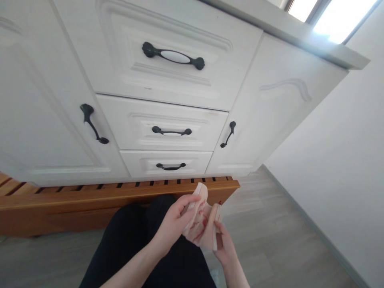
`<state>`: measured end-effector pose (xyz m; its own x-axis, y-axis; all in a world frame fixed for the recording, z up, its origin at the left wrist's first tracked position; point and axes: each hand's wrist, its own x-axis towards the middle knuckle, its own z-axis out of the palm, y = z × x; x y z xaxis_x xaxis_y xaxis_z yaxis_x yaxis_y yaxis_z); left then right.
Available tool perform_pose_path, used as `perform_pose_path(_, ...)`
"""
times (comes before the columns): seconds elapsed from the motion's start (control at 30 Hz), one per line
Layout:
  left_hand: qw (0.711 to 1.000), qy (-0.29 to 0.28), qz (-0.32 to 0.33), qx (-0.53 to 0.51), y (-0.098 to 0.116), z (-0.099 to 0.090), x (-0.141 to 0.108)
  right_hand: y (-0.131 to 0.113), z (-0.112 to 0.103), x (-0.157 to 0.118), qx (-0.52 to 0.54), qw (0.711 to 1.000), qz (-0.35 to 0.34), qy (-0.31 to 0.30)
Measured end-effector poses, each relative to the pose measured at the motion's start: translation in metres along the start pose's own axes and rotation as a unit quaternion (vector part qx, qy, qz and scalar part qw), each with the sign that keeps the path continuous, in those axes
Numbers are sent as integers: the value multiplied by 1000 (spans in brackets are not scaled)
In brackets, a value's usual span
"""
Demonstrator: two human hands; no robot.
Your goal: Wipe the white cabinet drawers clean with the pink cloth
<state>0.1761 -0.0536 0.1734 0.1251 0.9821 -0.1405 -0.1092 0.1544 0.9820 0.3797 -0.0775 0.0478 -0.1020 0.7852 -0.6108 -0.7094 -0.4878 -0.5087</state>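
Observation:
A pink cloth item (pixel 198 228) with reddish marks is stretched between my two hands, above my dark-clothed legs and just in front of the wooden slatted bench. My left hand (pixel 177 220) pinches its upper left edge between thumb and fingers. On the lower right edge, my right hand (pixel 223 242) is closed, with the fingertips over the pale border. The cloth sags in folds between the two hands, and its top left corner sticks up past my left fingers.
The wooden bench (pixel 126 197) runs along the base of a white cabinet (pixel 168 92) with several shut drawers and doors with dark handles. A white wall (pixel 342 152) rises at the right beside grey flooring (pixel 270 228). A window (pixel 339 18) is at the top right.

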Motion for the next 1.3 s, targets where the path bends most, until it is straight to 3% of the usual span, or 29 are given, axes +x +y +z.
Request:
perform_pose_path(0.13,996,-44,41,62,49,5,11,12,-7,7,30,996,13,-87)
perform_pose_path(0.3,990,-94,35,96,92,6,20,31,-21,25,58,992,18,-111)
perform_pose_path(0.43,988,-123,13,93,104,6,23,33,-21,30,87,982,-12,-166)
perform_pose_path(0.63,988,-120,22,92,104,10,20,19,-1,27,51,987,-51,-147)
perform_pose_path(0.7,989,-109,31,94,101,7,23,14,1,28,43,988,-71,-127)
perform_pose_path(0.83,986,-12,64,155,82,-15,47,6,-7,29,19,996,-77,-35)
perform_pose_path(1.0,945,19,172,279,38,-32,74,-3,-12,17,-30,992,-113,40)
perform_pose_path(1.13,931,-25,180,316,-5,-6,63,-4,13,3,-54,992,-104,41)
perform_pose_path(1.23,928,-96,154,324,-32,26,45,-3,40,-5,-23,995,-97,-4)
perform_pose_path(1.3,932,-114,132,317,-43,44,34,-4,53,-9,-2,994,-100,-37)
